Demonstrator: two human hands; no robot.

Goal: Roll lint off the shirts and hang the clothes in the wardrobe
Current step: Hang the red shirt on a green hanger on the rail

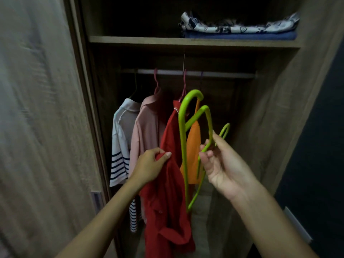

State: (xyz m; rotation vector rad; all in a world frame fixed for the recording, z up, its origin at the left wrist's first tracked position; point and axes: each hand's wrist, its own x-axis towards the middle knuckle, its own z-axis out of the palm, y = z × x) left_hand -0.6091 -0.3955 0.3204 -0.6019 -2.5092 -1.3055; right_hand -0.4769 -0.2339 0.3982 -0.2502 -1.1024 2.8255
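I face an open wardrobe with a metal rail (219, 73). On the rail hang a white shirt with navy stripes (120, 142), a pink shirt (147, 133), a red shirt (167, 198) and an orange garment (193, 151). My left hand (151, 166) grips a fold of the red shirt at its left side. My right hand (221, 164) holds green plastic hangers (183, 138) by their hooks, in front of the orange garment. How many green hangers there are I cannot tell.
A wooden shelf (141, 40) above the rail carries folded clothes (240, 28) at its right. The wardrobe's left door (42, 108) and right side panel (290, 108) frame the opening. The rail is bare to the right of the orange garment.
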